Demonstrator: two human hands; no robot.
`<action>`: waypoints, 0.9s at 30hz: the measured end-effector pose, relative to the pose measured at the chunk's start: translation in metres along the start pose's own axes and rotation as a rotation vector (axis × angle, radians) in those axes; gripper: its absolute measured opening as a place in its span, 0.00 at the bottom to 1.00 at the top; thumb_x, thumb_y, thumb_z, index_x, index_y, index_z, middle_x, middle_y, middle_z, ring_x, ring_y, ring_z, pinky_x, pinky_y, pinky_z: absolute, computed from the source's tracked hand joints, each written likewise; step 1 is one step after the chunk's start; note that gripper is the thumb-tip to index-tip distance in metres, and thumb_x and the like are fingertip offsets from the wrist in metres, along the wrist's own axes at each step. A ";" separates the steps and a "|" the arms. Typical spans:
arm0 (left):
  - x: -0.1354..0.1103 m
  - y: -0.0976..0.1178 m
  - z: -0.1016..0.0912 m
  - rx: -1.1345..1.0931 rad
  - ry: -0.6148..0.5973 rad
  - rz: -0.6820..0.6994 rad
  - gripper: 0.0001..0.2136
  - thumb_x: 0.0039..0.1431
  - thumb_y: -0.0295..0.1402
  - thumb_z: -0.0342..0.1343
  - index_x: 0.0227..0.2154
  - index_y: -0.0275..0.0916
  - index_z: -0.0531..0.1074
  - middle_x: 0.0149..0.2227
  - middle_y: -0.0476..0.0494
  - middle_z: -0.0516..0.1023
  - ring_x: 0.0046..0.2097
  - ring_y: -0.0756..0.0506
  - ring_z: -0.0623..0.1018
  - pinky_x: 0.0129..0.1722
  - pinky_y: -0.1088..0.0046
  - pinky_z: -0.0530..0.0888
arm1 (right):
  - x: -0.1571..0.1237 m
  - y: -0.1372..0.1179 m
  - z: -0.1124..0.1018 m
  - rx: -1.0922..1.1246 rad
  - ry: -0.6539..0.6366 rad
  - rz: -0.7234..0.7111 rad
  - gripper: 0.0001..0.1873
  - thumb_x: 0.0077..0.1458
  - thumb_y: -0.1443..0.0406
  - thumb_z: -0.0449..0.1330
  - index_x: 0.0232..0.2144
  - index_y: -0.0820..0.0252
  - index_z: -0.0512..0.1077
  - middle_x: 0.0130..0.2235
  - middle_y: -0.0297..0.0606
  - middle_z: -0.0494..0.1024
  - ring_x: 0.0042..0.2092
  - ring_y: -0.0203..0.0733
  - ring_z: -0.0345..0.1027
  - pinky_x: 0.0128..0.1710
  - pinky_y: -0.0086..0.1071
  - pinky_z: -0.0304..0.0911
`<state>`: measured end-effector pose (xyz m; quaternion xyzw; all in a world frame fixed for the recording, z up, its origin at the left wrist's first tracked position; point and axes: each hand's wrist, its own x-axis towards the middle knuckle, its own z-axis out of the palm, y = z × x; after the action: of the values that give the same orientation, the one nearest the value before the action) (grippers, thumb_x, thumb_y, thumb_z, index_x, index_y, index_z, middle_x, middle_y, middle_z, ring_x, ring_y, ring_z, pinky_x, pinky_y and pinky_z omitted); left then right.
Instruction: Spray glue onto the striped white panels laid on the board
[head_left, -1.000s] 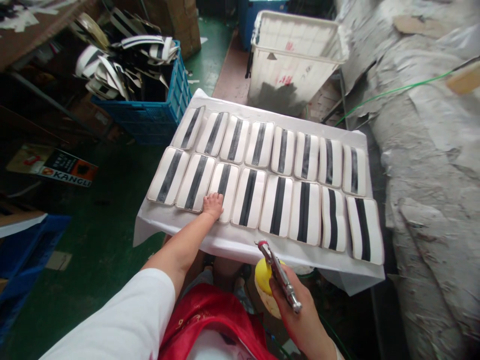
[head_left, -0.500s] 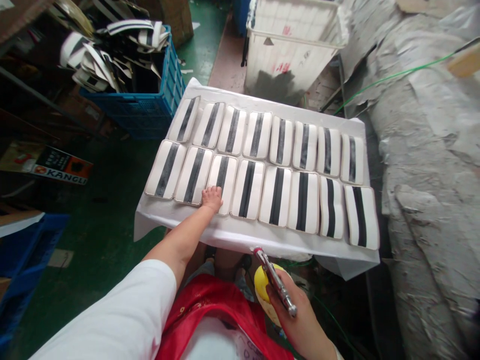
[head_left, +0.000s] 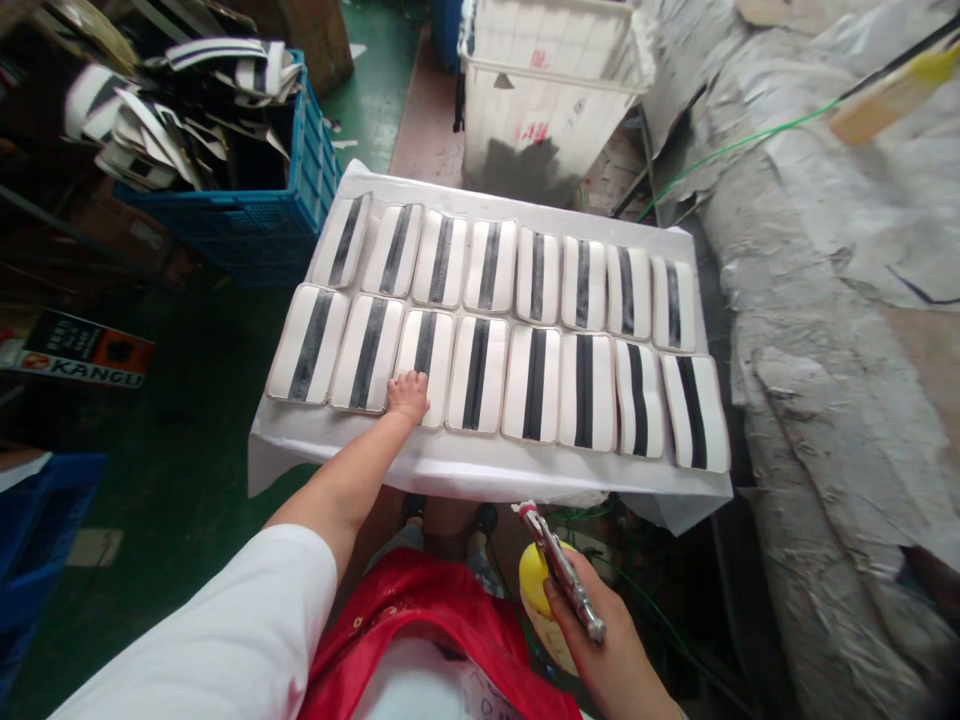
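Two rows of white rounded rectangular panels, each with a black stripe down its length, lie on a white-covered table. My left hand rests on the near edge of the third front-row panel from the left, fingers spread over its lower left part. To the right and closer to my body, my right hand is closed around a metal spray gun. A yellow-topped cup is under the gun. The nozzle points toward the table's near edge. The trigger fingers are mostly hidden.
A blue crate full of striped pieces stands behind left. White bins sit beyond the table. A long grey, paper-like covered mass runs along the right, with a green hose across it. A blue crate is at lower left.
The whole view has shifted, so the table and panels appear further left. My left hand stays on the same panel. The spray gun sits slightly lower and further right in view.
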<state>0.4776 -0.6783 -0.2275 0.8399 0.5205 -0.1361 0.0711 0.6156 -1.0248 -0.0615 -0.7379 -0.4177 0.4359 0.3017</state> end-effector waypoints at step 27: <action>0.000 0.005 -0.006 0.004 0.005 -0.002 0.17 0.55 0.31 0.54 0.48 0.37 0.64 0.49 0.36 0.70 0.51 0.38 0.69 0.47 0.63 0.62 | 0.037 -0.014 -0.030 0.034 0.127 -0.034 0.16 0.65 0.56 0.51 0.52 0.53 0.64 0.47 0.34 0.74 0.48 0.39 0.69 0.48 0.28 0.62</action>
<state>0.4825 -0.6793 -0.2222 0.8399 0.5213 -0.1349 0.0681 0.6472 -0.9880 -0.0517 -0.7516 -0.4028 0.3901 0.3475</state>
